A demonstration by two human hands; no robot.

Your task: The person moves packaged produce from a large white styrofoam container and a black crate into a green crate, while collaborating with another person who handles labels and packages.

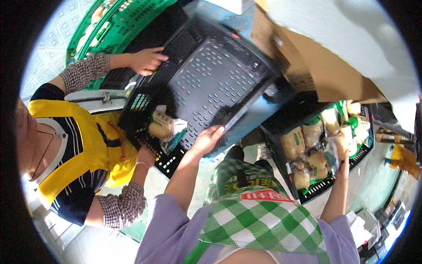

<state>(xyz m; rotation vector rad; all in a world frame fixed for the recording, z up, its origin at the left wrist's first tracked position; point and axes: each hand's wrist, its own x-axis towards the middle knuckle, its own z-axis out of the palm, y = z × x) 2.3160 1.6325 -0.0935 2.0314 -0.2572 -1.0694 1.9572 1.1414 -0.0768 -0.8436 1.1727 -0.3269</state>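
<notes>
A black perforated plastic crate (pixel 214 79) is tilted before me. My left hand (pixel 207 140) grips its near rim. In the crate's near left corner lies one clear bag of pale produce (pixel 161 127). To my right, a second black crate (pixel 283 165) holds several clear bags with green print, full of pale produce (pixel 293 143). My right hand (pixel 343 163) is at this crate's right side, around the lower end of a bag (pixel 343 143). Most of its fingers are hidden behind the bag.
A co-worker in a yellow apron (pixel 75 145) stands at the left, one hand (pixel 146 61) on the tilted crate's far side. Behind are green crates (pixel 132 29) with produce. Brown cardboard (pixel 333 66) rises beyond the right crate. A yellow object (pixel 404 160) stands far right.
</notes>
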